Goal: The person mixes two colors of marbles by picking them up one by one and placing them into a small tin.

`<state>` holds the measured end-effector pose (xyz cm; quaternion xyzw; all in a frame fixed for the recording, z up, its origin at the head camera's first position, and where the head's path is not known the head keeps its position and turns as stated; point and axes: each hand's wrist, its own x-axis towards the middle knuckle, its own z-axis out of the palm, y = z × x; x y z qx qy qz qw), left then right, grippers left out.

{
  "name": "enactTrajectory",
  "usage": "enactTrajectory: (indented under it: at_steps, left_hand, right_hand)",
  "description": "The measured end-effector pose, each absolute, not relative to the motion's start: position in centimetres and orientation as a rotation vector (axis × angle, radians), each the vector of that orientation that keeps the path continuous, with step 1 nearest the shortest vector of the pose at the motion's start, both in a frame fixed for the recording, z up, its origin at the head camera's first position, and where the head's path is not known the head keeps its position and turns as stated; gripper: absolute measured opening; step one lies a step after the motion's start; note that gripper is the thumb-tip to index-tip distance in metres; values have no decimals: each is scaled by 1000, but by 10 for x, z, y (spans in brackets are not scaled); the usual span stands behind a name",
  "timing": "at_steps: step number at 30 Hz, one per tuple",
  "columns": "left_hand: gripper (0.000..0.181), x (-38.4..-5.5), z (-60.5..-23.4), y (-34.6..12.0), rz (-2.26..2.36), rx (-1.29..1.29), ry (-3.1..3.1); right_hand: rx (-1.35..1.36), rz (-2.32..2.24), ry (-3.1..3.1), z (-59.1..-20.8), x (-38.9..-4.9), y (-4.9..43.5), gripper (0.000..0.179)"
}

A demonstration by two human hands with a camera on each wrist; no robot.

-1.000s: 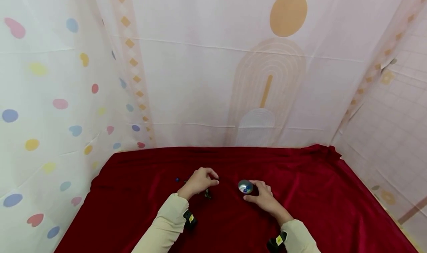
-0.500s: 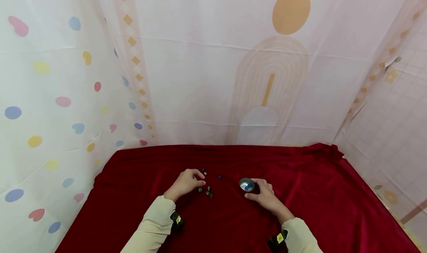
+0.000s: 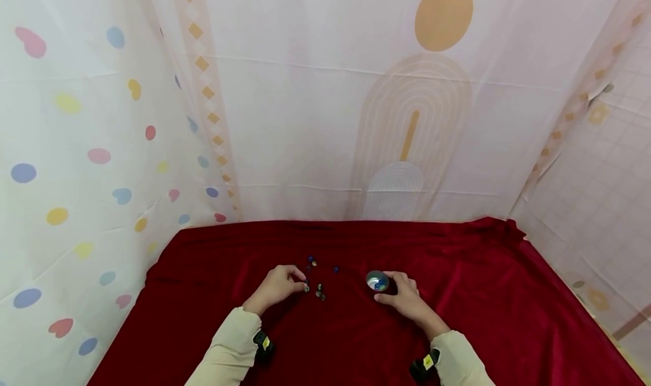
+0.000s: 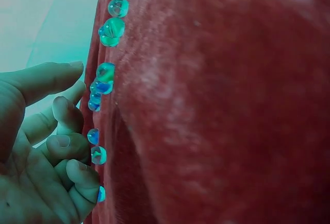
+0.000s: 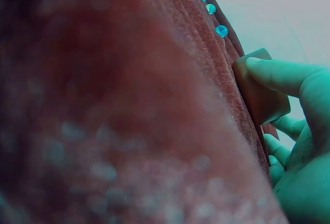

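My right hand (image 3: 404, 298) grips a small shiny metal cup (image 3: 373, 275) from its right side, thumb and fingers on its wall. Blue glass marbles (image 3: 380, 285) lie inside it. To the left, my left hand (image 3: 277, 287) is low over the cloth, thumb and index finger a little apart beside a greenish marble (image 3: 307, 289). In the left wrist view the thumb and forefinger hold nothing, and the other fingers (image 4: 64, 147) are loosely bent. A row of clear marbles (image 4: 105, 72) with coloured cores lies past the fingertips. The right wrist view shows the cup's side (image 5: 260, 87) under the thumb.
A dark red velvet cloth (image 3: 458, 318) covers the table. Loose marbles lie between the hands: a green cluster (image 3: 319, 291), a blue one (image 3: 337, 269), and several farther back (image 3: 311, 259). Patterned curtains (image 3: 285, 120) hang behind and at both sides.
My left hand has moved left and slightly nearer, away from the blue marble, which now lies by itself on the cloth. The right hand and cup have stayed about where they were.
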<state>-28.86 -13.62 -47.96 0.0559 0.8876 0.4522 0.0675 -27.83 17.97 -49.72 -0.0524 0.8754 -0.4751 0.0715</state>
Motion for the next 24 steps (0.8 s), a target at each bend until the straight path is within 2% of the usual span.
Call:
enactTrajectory:
  at_steps: [24]
  left_hand:
    - [10, -284, -489, -137, 1330, 178, 2653]
  right_hand:
    - [-160, -1431, 2647, -502, -280, 179, 60]
